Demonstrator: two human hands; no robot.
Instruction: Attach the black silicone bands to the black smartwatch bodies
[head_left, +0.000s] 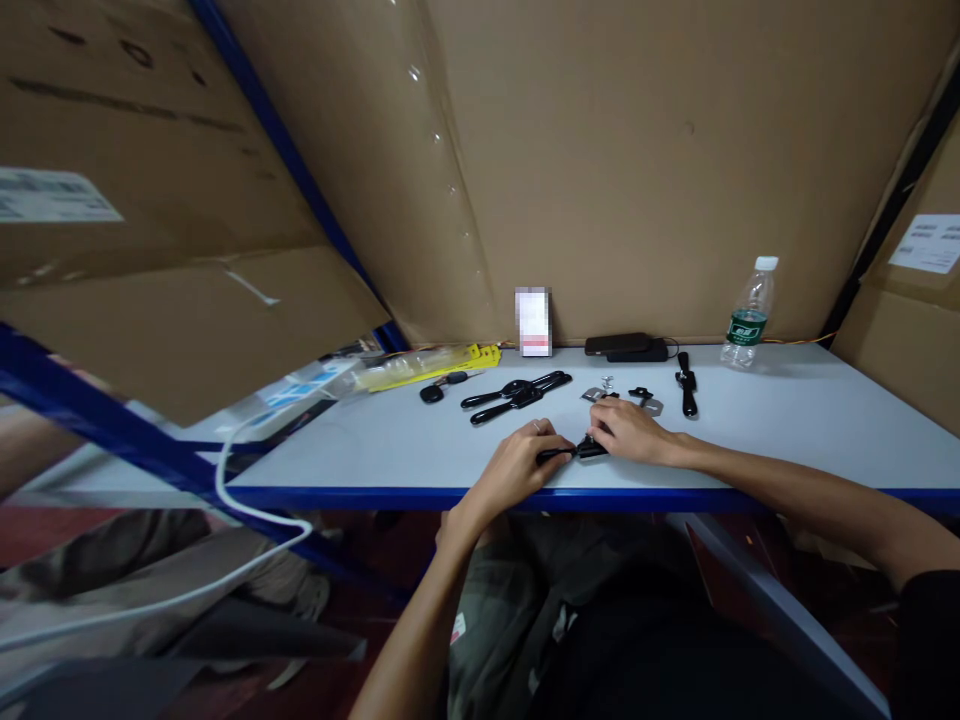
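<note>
In the head view, my left hand (pixel 529 450) is closed round one handle of a black spokeshave (pixel 592 448) at the table's front edge. Fingers of my right hand (pixel 626 430) press together over the tool's middle part. Whether a small piece is pinched there is hidden by the hand. Just beyond lie a flat metal blade (pixel 592 394), small screws (pixel 607 382) and a small black part (pixel 639 392). Several more black spokeshaves (pixel 517 398) lie together to the left. Another spokeshave (pixel 686 385) rests lengthwise on the right.
A clear bottle (pixel 742 330) stands at the back right. Black flat devices (pixel 626 346) and an upright, blurred-out screen (pixel 533 322) are along the cardboard wall (pixel 637 170). Keys (pixel 442 387) and yellow strips (pixel 420 370) lie left. A white cable (pixel 225 480) hangs beside the blue frame (pixel 150 440).
</note>
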